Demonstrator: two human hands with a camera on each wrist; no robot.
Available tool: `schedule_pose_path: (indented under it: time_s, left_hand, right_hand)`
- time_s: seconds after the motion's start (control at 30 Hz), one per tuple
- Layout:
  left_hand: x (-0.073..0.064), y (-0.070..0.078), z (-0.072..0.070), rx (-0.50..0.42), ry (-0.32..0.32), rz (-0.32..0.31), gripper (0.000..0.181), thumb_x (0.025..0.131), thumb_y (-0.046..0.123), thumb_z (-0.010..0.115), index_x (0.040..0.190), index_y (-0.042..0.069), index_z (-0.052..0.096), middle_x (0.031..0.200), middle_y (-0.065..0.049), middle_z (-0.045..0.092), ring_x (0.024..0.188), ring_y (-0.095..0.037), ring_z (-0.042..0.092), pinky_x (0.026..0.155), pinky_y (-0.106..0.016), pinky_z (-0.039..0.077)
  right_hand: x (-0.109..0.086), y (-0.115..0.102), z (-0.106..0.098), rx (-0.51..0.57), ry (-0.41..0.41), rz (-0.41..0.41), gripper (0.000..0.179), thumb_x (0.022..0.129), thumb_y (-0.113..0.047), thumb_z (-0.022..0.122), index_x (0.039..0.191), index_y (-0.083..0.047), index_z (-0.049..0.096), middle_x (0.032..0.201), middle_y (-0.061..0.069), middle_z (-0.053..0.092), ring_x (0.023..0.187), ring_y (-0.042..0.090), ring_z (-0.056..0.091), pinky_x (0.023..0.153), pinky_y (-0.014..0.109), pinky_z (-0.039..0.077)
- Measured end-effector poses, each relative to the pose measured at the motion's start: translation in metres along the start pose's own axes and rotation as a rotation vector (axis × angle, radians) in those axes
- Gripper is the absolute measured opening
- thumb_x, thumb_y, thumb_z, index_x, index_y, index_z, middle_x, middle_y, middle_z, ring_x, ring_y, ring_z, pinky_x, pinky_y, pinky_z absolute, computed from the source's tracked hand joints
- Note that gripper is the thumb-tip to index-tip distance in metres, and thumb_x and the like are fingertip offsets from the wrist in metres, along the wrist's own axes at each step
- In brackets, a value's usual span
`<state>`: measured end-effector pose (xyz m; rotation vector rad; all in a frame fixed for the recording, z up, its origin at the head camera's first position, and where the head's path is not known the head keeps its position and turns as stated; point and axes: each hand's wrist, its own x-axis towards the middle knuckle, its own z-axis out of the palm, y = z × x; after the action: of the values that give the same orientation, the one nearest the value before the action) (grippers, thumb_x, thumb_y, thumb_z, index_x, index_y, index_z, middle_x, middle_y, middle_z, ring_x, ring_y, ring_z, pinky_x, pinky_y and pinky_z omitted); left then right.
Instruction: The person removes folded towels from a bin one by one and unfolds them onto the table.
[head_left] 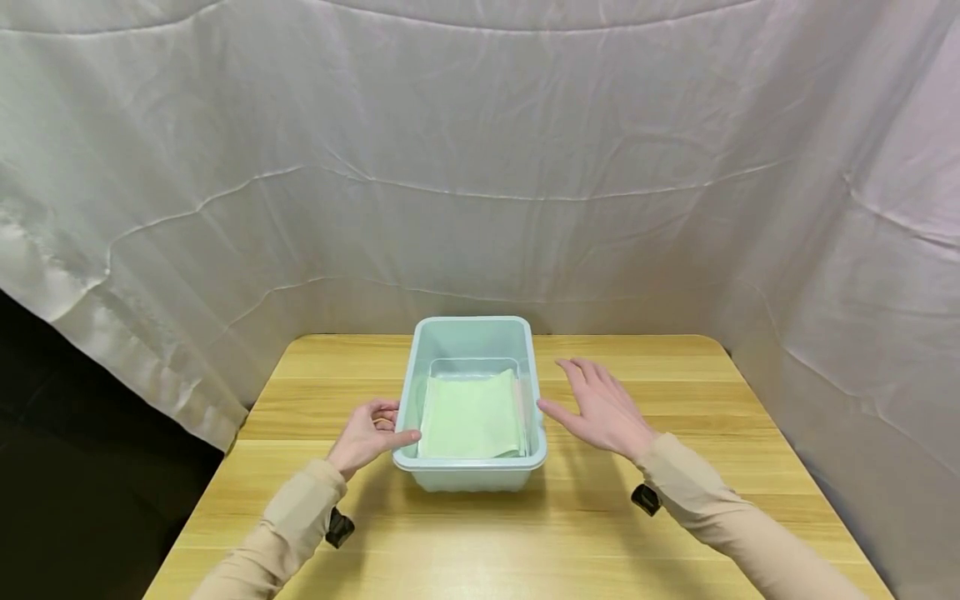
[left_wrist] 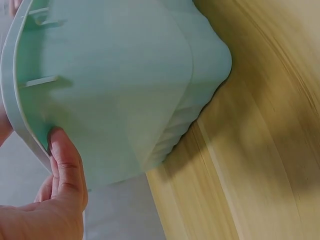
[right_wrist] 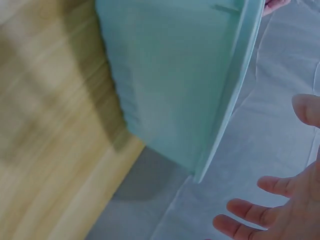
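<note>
A pale blue-green plastic bin (head_left: 480, 477) stands on the wooden table. Inside it lies a stack of thin, flat light-green sheets (head_left: 471, 417), with a pinkish edge showing at its right side; whether cloth or paper I cannot tell. My left hand (head_left: 372, 435) grips the bin's left rim, thumb over the top and fingers curled beneath the lip, as the left wrist view shows from below. Off the bin's right side, my right hand (head_left: 600, 408) is spread with nothing in it. The right wrist view shows its fingers (right_wrist: 250, 212) apart from the bin wall.
The wooden table (head_left: 300, 467) extends around the bin on both sides. Light grey curtains (head_left: 480, 167) hang behind it and to the right. A dark area (head_left: 75, 467) lies beyond the table at the left. Each wrist wears a small black device.
</note>
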<state>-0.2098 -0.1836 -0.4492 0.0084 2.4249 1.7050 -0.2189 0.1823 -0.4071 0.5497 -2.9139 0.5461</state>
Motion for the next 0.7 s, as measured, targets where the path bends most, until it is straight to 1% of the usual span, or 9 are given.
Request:
schedule_pose_path:
  time_s: [0.17,0.23,0.37,0.5,0.57,0.7]
  left_hand:
    - [-0.003,0.005,0.014,-0.004,-0.011,0.017,0.066,0.076,0.009,0.086,0.130,-0.011,0.053,0.111,-0.022,0.063,0.087,-0.017,0.061,0.072,-0.021,0.054]
    - [-0.004,0.006,0.019,-0.005,-0.019,0.025,0.066,0.076,0.009,0.086,0.130,-0.011,0.053,0.111,-0.023,0.063,0.087,-0.017,0.061,0.072,-0.021,0.054]
    - [-0.005,0.007,0.028,-0.010,-0.025,0.033,0.067,0.075,0.009,0.087,0.129,-0.010,0.053,0.108,-0.020,0.063,0.086,-0.016,0.059,0.071,-0.021,0.053]
    - [-0.004,0.008,0.037,-0.026,-0.025,0.040,0.065,0.073,0.009,0.087,0.127,-0.009,0.054,0.104,-0.018,0.063,0.083,-0.016,0.059,0.070,-0.021,0.052]
    - [-0.004,0.008,0.041,-0.035,-0.031,0.045,0.064,0.074,0.008,0.087,0.126,-0.009,0.054,0.104,-0.019,0.063,0.082,-0.016,0.059,0.069,-0.020,0.052]
    - [-0.006,0.009,0.048,-0.052,-0.040,0.051,0.063,0.075,0.008,0.086,0.127,-0.009,0.053,0.104,-0.020,0.063,0.081,-0.015,0.059,0.068,-0.019,0.052]
  right_hand:
    - [0.010,-0.011,-0.007,-0.050,-0.038,-0.027,0.083,0.095,-0.064,0.053,0.151,-0.006,0.039,0.148,0.020,0.046,0.134,0.043,0.046,0.111,0.064,0.039]
    - [0.013,-0.015,-0.009,-0.070,-0.055,-0.036,0.084,0.095,-0.065,0.053,0.151,-0.005,0.039,0.147,0.020,0.047,0.133,0.042,0.046,0.110,0.063,0.039]
    - [0.020,-0.023,-0.012,-0.102,-0.083,-0.043,0.084,0.094,-0.065,0.053,0.150,-0.005,0.040,0.146,0.020,0.046,0.130,0.040,0.046,0.106,0.060,0.042]
    - [0.028,-0.030,-0.012,-0.133,-0.120,-0.041,0.084,0.094,-0.066,0.052,0.149,-0.004,0.040,0.146,0.020,0.045,0.126,0.041,0.046,0.102,0.059,0.044]
    - [0.034,-0.033,-0.010,-0.143,-0.146,-0.036,0.084,0.095,-0.066,0.051,0.150,-0.003,0.039,0.146,0.020,0.044,0.125,0.041,0.045,0.102,0.059,0.044]
    - [0.045,-0.039,-0.005,-0.153,-0.217,-0.019,0.084,0.096,-0.064,0.049,0.150,-0.001,0.036,0.145,0.022,0.044,0.129,0.041,0.043,0.103,0.058,0.043]
